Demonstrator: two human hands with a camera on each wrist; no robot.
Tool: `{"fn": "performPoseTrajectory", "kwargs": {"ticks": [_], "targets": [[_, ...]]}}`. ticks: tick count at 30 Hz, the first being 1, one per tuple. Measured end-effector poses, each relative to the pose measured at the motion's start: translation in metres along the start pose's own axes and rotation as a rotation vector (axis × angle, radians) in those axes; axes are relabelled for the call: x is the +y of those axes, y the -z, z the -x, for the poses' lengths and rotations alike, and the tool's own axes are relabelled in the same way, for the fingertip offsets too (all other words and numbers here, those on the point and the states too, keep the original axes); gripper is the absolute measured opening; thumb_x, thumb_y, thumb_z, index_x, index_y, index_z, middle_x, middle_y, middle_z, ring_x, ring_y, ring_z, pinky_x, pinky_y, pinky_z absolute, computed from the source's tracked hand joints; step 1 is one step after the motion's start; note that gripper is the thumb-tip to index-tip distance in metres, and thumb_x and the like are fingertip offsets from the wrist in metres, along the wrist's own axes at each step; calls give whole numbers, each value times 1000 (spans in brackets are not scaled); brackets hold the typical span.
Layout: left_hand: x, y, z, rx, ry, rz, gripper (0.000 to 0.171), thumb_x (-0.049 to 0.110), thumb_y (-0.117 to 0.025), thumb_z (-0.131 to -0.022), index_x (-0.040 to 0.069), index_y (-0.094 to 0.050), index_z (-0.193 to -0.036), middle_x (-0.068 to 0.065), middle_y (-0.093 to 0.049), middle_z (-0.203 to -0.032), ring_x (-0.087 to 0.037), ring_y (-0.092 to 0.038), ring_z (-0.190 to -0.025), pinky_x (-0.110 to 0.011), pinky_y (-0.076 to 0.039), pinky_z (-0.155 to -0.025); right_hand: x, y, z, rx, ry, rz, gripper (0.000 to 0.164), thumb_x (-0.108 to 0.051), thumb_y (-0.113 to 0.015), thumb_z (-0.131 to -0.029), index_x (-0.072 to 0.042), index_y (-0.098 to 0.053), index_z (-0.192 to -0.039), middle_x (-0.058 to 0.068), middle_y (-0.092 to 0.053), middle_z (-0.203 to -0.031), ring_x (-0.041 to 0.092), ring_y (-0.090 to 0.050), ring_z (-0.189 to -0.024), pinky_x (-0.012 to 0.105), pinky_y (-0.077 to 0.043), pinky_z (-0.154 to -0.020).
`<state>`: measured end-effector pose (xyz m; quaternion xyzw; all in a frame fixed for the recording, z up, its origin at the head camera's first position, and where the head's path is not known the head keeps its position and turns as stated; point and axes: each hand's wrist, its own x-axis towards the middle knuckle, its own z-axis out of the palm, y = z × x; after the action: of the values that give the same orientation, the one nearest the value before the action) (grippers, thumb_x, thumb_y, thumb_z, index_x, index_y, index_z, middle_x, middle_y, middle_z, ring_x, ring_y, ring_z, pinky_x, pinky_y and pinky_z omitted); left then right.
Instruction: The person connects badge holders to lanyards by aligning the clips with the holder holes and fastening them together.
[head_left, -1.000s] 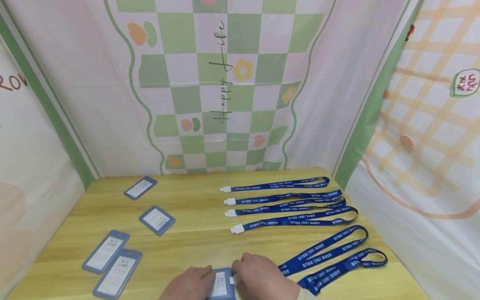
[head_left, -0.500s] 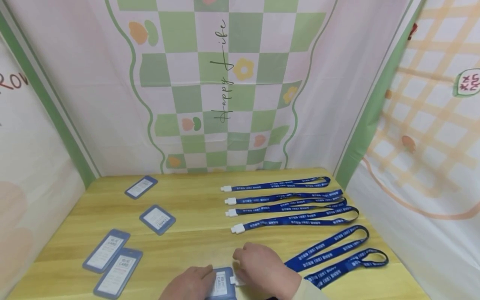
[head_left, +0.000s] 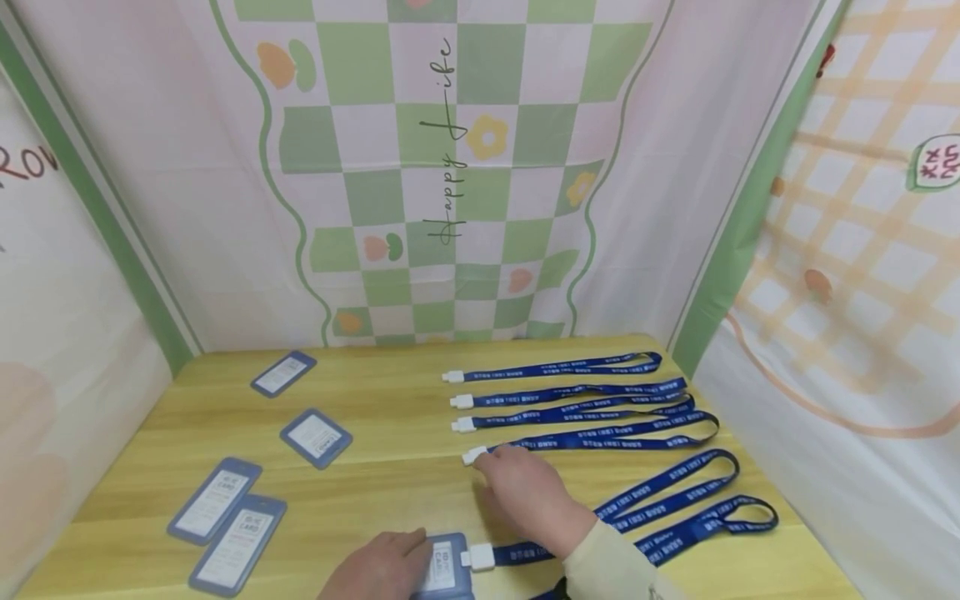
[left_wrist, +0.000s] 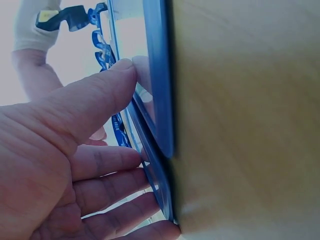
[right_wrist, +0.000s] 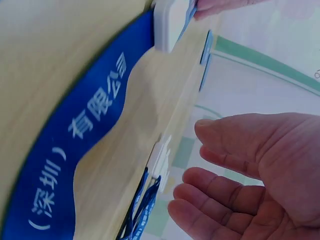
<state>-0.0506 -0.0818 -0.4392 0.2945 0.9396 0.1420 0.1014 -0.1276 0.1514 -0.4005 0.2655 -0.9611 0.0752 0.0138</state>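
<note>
At the table's front, my left hand (head_left: 378,567) rests on the left part of a blue-grey badge holder (head_left: 442,567) with a card inside. In the left wrist view the thumb (left_wrist: 117,82) lies on a holder's face and the straight fingers (left_wrist: 117,187) touch a blue edge. A white clip (head_left: 482,557) joins the holder to a blue lanyard (head_left: 525,552). My right hand (head_left: 528,496) is above the table, its fingertips near the white clip (head_left: 474,456) of another lanyard (head_left: 600,442). Thumb and fingers are parted around nothing in the right wrist view.
Several loose badge holders (head_left: 315,437) lie on the left of the wooden table (head_left: 375,483), two of them overlapping (head_left: 238,546). More blue lanyards (head_left: 562,367) lie on the right, some with white clips to the left. Patterned fabric (head_left: 360,142) encloses the back and sides.
My right hand has left the clip at the badge holder and moved forward toward the row of lanyards, uncovering the joined clip and strap. The left hand and its holder have stayed put.
</note>
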Motion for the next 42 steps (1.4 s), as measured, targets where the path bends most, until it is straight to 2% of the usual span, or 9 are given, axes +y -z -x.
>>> {"fn": "performPoseTrajectory", "kwargs": {"ticks": [8, 16, 26, 29, 36, 42], "targets": [[1, 2, -1, -32, 14, 11, 90, 77, -72, -79, 10, -64, -139, -11, -65, -142, -29, -64, -126, -46, -56, -106, 6, -4, -12, 49, 0, 62, 29, -13, -71, -97, -10, -71, -126, 12, -74, -119, 28, -71, -108, 43, -63, -93], [1, 4, -3, -67, 48, 30, 92, 79, -72, -77, 12, -63, -141, -9, -64, -143, -28, -63, -128, -47, -55, -107, 9, -8, -23, -16, -27, 71, 32, -14, -67, -100, -12, -68, -132, 12, -71, -131, 30, -69, -116, 46, -61, -98], [1, 1, 0, -8, 8, -12, 92, 81, -69, -78, 9, -66, -136, -11, -67, -139, -28, -66, -123, -45, -58, -103, 12, -16, -29, -70, -58, 59, 32, -16, -62, -103, -13, -67, -135, 12, -68, -136, 31, -68, -118, 47, -60, -99], [1, 2, 0, -16, 19, -15, 92, 81, -69, -78, 10, -66, -136, -10, -67, -139, -28, -66, -123, -45, -57, -104, 13, -16, -30, -78, -55, 55, 32, -16, -63, -102, -13, -68, -134, 11, -69, -135, 30, -69, -116, 47, -61, -98], [1, -1, 1, 52, -3, -93, 84, 78, -70, -79, 10, -68, -130, -10, -69, -136, -29, -67, -119, -43, -59, -100, 14, -17, -32, -86, -37, 65, 28, -16, -64, -101, -14, -70, -128, 7, -74, -122, 26, -72, -103, 43, -63, -90], [1, -2, 1, 49, 11, -67, 85, 80, -68, -79, 12, -68, -131, -9, -68, -137, -28, -67, -120, -44, -59, -100, 15, -20, -33, -101, -28, 72, 26, -17, -62, -102, -15, -71, -127, 7, -76, -118, 24, -72, -103, 41, -63, -91]]}}
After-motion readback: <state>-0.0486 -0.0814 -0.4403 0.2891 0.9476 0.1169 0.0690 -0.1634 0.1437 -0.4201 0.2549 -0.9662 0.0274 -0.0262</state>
